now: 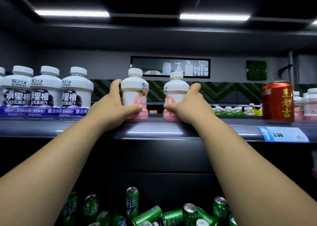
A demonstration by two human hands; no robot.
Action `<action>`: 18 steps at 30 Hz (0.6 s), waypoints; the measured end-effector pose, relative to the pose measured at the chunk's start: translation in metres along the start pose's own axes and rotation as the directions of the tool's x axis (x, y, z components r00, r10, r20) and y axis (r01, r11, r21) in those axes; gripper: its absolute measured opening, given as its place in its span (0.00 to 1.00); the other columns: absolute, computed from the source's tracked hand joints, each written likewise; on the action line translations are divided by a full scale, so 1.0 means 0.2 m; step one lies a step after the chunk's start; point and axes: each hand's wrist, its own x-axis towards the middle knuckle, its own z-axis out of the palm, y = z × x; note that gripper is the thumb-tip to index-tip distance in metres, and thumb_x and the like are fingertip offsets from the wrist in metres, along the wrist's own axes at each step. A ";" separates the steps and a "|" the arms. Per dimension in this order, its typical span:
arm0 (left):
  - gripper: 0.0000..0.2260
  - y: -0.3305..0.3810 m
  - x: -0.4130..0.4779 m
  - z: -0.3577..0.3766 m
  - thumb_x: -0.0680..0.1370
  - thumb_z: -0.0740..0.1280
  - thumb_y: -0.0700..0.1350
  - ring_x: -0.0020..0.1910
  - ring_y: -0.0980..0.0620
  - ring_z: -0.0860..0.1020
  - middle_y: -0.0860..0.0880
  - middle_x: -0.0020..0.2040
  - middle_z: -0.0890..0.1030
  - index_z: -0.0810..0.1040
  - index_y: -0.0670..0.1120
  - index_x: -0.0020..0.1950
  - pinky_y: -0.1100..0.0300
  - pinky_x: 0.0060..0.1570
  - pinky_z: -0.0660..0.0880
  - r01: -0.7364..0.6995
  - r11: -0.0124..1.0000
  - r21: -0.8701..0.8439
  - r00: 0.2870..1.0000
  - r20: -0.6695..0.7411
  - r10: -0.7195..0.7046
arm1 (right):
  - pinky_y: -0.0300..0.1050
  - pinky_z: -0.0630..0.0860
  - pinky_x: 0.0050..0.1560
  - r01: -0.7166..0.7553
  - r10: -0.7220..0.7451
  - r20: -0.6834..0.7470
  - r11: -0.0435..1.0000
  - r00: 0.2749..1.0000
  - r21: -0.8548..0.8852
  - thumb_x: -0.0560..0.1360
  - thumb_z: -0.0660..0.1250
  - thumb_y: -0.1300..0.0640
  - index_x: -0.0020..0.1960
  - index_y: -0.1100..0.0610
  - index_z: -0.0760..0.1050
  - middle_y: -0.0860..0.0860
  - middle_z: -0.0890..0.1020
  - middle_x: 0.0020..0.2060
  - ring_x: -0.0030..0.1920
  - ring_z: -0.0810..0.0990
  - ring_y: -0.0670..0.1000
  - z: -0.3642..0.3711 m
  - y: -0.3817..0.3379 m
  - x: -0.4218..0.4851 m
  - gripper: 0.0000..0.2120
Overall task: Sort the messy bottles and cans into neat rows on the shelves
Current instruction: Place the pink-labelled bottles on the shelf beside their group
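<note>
Upper shelf [154, 130], dark, front edge lit: holds the drinks listed here. Left end: a row of purple bottles [46, 92] with white caps, upright, side by side and touching. Middle: two pink bottles with white caps, both upright on the shelf, a clear gap between them. Left pink bottle [134, 90]: gripped by the left hand [118, 104], fingers curled round its left side, thumb across the lower front. Right pink bottle [176, 90]: gripped by the right hand [187, 104], fingers curled round its right side, thumb on the lower front. The two hands are apart, one on each bottle, both bare forearms reaching up from below. Right end: one red can [277, 102], upright, near the front edge, well apart from the right pink bottle; more pink bottles [310, 104] stand just behind and to the right of it. Price tag [284, 134], blue and white with an arrow, fixed on the shelf edge below the red can. Lower level: green cans [147, 214], many, mixed, some upright and some lying on their sides. Background: small green bottles [229, 111] on a far shelf, and a dark sign [171, 67] on the wall.
</note>
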 end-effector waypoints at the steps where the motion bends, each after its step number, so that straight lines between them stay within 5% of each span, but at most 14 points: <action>1: 0.40 0.01 0.01 0.00 0.69 0.69 0.64 0.54 0.43 0.79 0.49 0.59 0.79 0.51 0.59 0.74 0.46 0.55 0.75 -0.005 0.999 0.041 1.000 0.013 0.005 | 0.58 0.76 0.57 0.007 -0.007 0.010 1.000 1.000 0.020 0.68 0.74 0.37 0.66 0.57 0.56 0.54 0.77 0.59 0.58 0.78 0.60 0.00 0.00 0.00 0.41; 6: 0.40 0.10 0.04 0.05 0.68 0.70 0.67 0.55 0.43 0.77 0.47 0.59 0.76 0.56 0.50 0.70 0.45 0.57 0.74 0.100 0.995 -0.011 0.995 0.004 -0.100 | 0.61 0.79 0.55 0.054 -0.068 0.060 0.976 0.996 0.213 0.62 0.72 0.37 0.62 0.48 0.59 0.48 0.78 0.52 0.51 0.81 0.54 -0.03 0.03 -0.03 0.36; 11: 0.39 0.10 0.03 0.08 0.65 0.72 0.69 0.56 0.43 0.77 0.48 0.58 0.76 0.60 0.49 0.64 0.46 0.56 0.74 0.161 0.986 0.034 0.986 -0.050 -0.159 | 0.59 0.76 0.58 0.115 -0.119 0.035 0.988 0.992 0.105 0.64 0.74 0.33 0.69 0.49 0.56 0.50 0.79 0.59 0.57 0.80 0.57 -0.02 0.05 -0.06 0.44; 14: 0.32 0.07 0.03 0.07 0.66 0.71 0.68 0.53 0.46 0.78 0.51 0.56 0.78 0.66 0.51 0.60 0.47 0.56 0.75 0.120 0.993 -0.016 0.993 -0.015 -0.121 | 0.60 0.75 0.62 0.124 -0.131 0.034 0.980 0.991 0.156 0.65 0.73 0.34 0.75 0.48 0.51 0.51 0.78 0.62 0.60 0.79 0.57 -0.02 0.07 -0.05 0.48; 18: 0.29 0.07 0.01 0.07 0.67 0.67 0.72 0.55 0.49 0.78 0.56 0.57 0.81 0.71 0.56 0.59 0.49 0.55 0.74 0.024 0.999 0.036 1.000 0.017 -0.025 | 0.59 0.77 0.58 0.159 -0.161 0.020 0.984 0.987 0.087 0.63 0.70 0.29 0.70 0.44 0.55 0.48 0.81 0.57 0.56 0.81 0.56 -0.02 0.06 -0.07 0.43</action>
